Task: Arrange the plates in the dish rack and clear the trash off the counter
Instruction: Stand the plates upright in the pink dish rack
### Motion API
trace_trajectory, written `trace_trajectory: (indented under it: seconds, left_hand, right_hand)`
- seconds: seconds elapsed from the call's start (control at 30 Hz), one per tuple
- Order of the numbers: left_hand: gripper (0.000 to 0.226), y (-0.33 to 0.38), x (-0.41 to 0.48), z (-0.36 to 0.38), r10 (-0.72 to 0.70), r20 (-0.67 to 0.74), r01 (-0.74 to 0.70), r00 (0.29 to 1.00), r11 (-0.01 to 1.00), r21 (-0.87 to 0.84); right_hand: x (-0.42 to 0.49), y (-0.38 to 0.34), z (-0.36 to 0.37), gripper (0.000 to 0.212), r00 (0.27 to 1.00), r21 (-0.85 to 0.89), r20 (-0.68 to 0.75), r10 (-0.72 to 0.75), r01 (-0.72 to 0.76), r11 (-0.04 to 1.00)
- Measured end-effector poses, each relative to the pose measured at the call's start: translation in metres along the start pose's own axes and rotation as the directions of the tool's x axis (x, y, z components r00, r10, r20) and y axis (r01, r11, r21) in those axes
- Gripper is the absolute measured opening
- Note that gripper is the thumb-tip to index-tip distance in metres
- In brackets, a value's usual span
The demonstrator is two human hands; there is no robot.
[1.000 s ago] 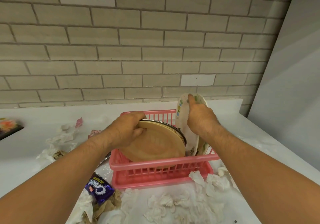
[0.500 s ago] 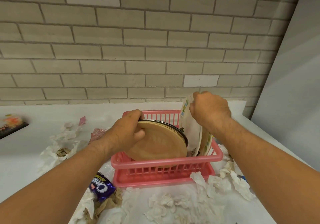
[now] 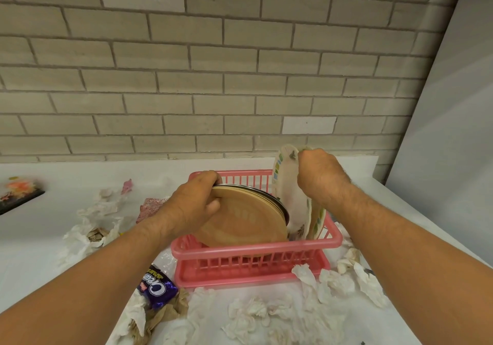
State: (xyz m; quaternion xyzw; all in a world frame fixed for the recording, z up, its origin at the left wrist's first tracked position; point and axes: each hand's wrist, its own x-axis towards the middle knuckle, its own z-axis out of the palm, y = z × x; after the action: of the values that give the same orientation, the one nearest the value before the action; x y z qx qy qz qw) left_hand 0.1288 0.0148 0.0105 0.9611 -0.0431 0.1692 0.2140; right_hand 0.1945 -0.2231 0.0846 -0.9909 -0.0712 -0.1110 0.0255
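The left hand (image 3: 193,206) has its grip clamped on the tan plates (image 3: 240,222) leaning in the pink dish rack (image 3: 256,248); the right hand (image 3: 318,176) pinches the floral plates (image 3: 293,198) standing upright at the rack's right end. In front of the rack, crumpled tissues (image 3: 256,310) litter the worktop (image 3: 40,251), and a purple wrapper (image 3: 158,288) at its front-left corner reads "Oreo".

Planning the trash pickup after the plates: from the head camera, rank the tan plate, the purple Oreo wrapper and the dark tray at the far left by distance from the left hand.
1. Tan plate: gripped by the left hand, in the pink rack.
2. Purple Oreo wrapper: on the counter, below the forearm.
3. Dark tray: far left edge.
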Motion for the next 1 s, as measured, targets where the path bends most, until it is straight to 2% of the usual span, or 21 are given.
trace_trajectory:
  seconds: [0.23, 0.5, 0.63, 0.73, 0.8, 0.87, 0.93, 1.0]
  left_hand:
    - [0.019, 0.001, -0.001, 0.000, 0.001, -0.002, -0.001, 1.000, 1.000, -0.004]
    - [0.019, 0.003, -0.002, -0.001, -0.002, -0.005, 0.002, 1.000, 1.000, -0.017]
    - [0.022, 0.002, -0.003, 0.000, 0.008, -0.034, -0.008, 0.999, 1.000, 0.008]
    - [0.027, -0.001, -0.008, 0.006, 0.003, -0.092, -0.006, 0.996, 1.000, -0.027]
    - [0.031, -0.003, -0.012, 0.012, 0.006, -0.141, -0.019, 0.990, 0.996, -0.084]
    - [0.031, -0.007, -0.016, 0.017, -0.011, -0.180, -0.008, 0.984, 0.994, -0.105]
    - [0.029, -0.012, -0.019, 0.021, -0.058, -0.196, 0.035, 0.979, 0.992, -0.121]
    - [0.027, -0.016, -0.018, 0.022, -0.074, -0.191, 0.044, 0.979, 0.987, -0.155]
  right_hand:
    - [-0.003, 0.006, 0.005, 0.030, 0.999, 0.031, -0.022, 0.027, -0.027, 0.999]
    - [-0.009, 0.017, 0.008, 0.027, 0.999, -0.012, -0.043, 0.001, -0.002, 1.000]
    - [-0.013, 0.016, 0.001, 0.032, 0.991, -0.012, -0.131, -0.016, 0.015, 1.000]
    - [-0.020, 0.010, 0.003, 0.050, 0.965, 0.099, -0.235, -0.116, 0.142, 0.985]
    - [-0.027, 0.000, 0.011, 0.060, 0.942, 0.295, -0.170, -0.288, 0.328, 0.898]
    - [-0.036, -0.012, 0.025, 0.064, 0.876, 0.441, -0.047, -0.480, 0.450, 0.776]
    - [-0.041, -0.019, 0.039, 0.066, 0.836, 0.491, 0.050, -0.547, 0.456, 0.742]
    - [-0.041, -0.021, 0.049, 0.056, 0.849, 0.519, 0.090, -0.521, 0.407, 0.752]
